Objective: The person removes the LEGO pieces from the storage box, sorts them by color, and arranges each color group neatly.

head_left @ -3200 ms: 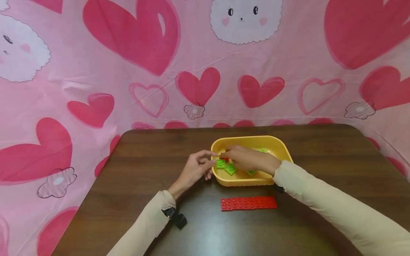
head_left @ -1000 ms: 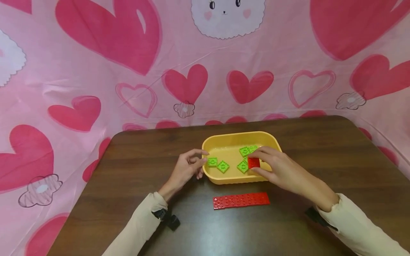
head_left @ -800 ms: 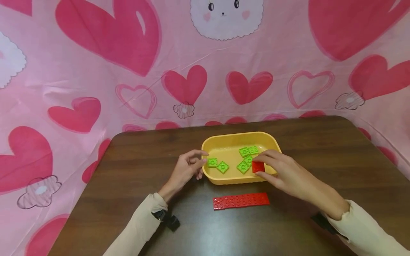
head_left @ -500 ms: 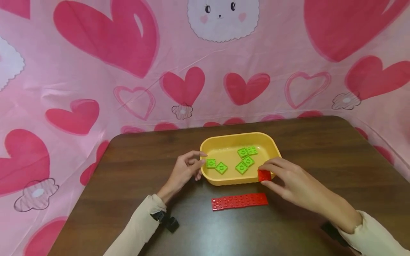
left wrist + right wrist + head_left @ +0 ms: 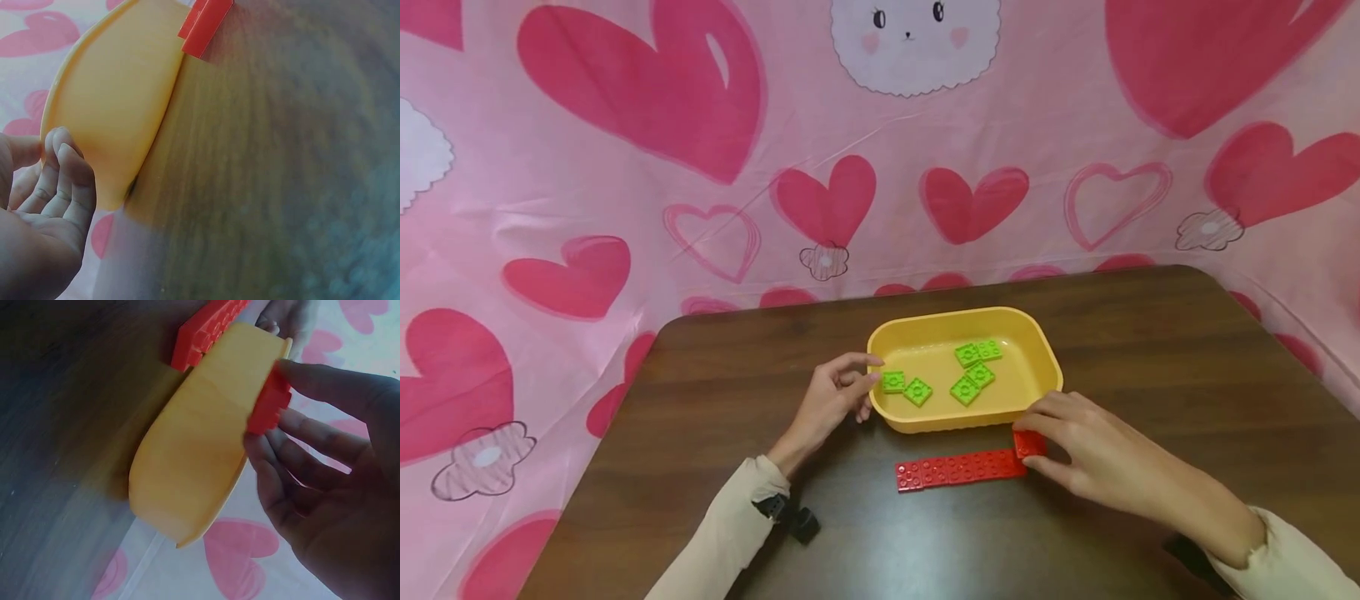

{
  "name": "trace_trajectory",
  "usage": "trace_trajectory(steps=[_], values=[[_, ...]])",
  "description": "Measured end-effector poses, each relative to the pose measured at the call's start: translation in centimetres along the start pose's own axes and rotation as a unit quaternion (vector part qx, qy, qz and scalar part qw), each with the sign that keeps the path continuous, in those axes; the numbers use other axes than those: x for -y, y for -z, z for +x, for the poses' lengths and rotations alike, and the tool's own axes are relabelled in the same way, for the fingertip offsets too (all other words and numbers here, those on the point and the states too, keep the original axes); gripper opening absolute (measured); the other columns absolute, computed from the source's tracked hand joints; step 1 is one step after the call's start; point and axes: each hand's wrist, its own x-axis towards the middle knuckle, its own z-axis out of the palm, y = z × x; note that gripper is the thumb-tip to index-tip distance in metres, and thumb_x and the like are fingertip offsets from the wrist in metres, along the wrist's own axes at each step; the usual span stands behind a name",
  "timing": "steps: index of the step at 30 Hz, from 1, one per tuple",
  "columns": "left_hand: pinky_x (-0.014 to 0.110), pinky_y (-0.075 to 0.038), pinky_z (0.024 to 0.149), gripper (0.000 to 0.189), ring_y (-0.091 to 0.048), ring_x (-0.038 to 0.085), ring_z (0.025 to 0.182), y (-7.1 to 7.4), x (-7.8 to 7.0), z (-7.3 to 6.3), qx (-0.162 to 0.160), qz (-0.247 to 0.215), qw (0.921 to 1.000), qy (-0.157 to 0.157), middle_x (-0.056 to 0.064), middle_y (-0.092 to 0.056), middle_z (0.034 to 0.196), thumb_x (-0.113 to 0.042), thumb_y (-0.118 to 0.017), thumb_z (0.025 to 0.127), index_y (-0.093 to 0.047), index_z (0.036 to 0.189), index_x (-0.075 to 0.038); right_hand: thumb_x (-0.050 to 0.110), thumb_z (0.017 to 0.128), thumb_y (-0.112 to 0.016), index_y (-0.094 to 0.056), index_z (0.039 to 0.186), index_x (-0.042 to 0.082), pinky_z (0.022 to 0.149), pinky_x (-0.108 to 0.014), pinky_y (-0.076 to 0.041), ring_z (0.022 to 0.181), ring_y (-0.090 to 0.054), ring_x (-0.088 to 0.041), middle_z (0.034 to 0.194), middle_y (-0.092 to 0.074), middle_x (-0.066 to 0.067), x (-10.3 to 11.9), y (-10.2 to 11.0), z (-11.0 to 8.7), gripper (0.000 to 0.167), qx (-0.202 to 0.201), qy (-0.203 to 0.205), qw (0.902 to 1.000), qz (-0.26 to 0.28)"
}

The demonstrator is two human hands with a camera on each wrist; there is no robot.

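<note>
Between thumb and fingers, my right hand (image 5: 1108, 454) pinches a red toy building brick (image 5: 270, 400). In the head view that brick is at the right end of a row of joined red bricks (image 5: 958, 469) lying on the table; whether the two touch is unclear. My left hand (image 5: 831, 400) grips the left rim of a yellow plastic tub (image 5: 1041, 354), thumb and fingers at its edge. Several green square bricks (image 5: 917, 392) lie inside the tub, some with their hollow undersides up. The left wrist view shows the left hand (image 5: 50, 206) at the tub's rim.
Everything stands on a dark brown wooden table (image 5: 760, 350). A pink cloth with hearts (image 5: 827, 200) hangs behind it. A black wrist strap with a small black device (image 5: 805, 525) is on the left wrist.
My right hand has lifted the red brick out of the tub and carried it toward the viewer, to the right end of the red row. The left hand has stayed at the tub's rim.
</note>
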Motion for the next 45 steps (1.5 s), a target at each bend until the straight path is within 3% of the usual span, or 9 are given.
trace_trajectory(steps=[8, 14, 25, 37, 45], values=[[0.027, -0.05, 0.047, 0.032, -0.054, 0.02, 0.051, 0.0, -0.1, 0.1, -0.007, -0.001, 0.9999, 0.009, 0.016, -0.058, 0.064, -0.016, -0.068, 0.096, -0.063, 0.122, 0.002, 0.017, 0.076, -0.086, -0.073, 0.1, 0.014, 0.072, -0.032, -0.056, 0.084, -0.057, -0.007, 0.097, -0.061, 0.008, -1.1, -0.4, -0.2, 0.027, 0.097, -0.006, 0.9949, 0.023], [0.026, -0.05, 0.048, 0.032, -0.054, 0.021, 0.052, -0.1, -0.7, 0.0, -0.004, -0.007, 0.9996, 0.026, 0.023, -0.057, 0.067, -0.011, -0.065, 0.097, -0.061, 0.125, 0.004, 0.014, 0.075, -0.086, -0.072, 0.098, 0.013, 0.067, -0.029, -0.053, 0.08, -0.054, -0.004, 0.093, -0.06, 0.009, -1.7, -1.1, -0.3, 0.027, 0.106, -0.008, 0.9937, 0.035], [0.027, -0.05, 0.048, 0.033, -0.055, 0.019, 0.052, -0.1, -0.3, 0.0, -0.005, 0.002, 1.0, 0.006, 0.014, -0.058, 0.064, -0.019, -0.068, 0.096, -0.062, 0.121, 0.002, 0.01, 0.074, -0.086, -0.071, 0.099, 0.012, 0.067, -0.03, -0.053, 0.081, -0.057, -0.006, 0.093, -0.061, 0.008, -1.8, -2.2, -0.3, 0.029, 0.108, -0.018, 0.9927, 0.049], [0.027, -0.05, 0.048, 0.032, -0.055, 0.018, 0.051, 0.0, -0.2, -0.1, -0.009, 0.003, 1.0, 0.004, 0.013, -0.058, 0.064, -0.018, -0.068, 0.096, -0.062, 0.121, 0.002, 0.012, 0.075, -0.086, -0.071, 0.102, 0.012, 0.066, -0.029, -0.052, 0.081, -0.055, -0.004, 0.095, -0.06, 0.008, -1.6, -2.1, 0.0, 0.03, 0.127, -0.023, 0.9906, 0.045], [0.027, -0.05, 0.048, 0.031, -0.055, 0.018, 0.051, 0.0, -0.1, -0.1, -0.007, 0.004, 0.9999, 0.007, 0.011, -0.059, 0.063, -0.018, -0.067, 0.096, -0.063, 0.121, 0.001, 0.012, 0.076, -0.085, -0.071, 0.102, 0.012, 0.068, -0.03, -0.054, 0.082, -0.058, -0.006, 0.096, -0.061, 0.008, -1.5, -1.8, -0.3, 0.03, 0.12, -0.021, 0.9916, 0.045]])
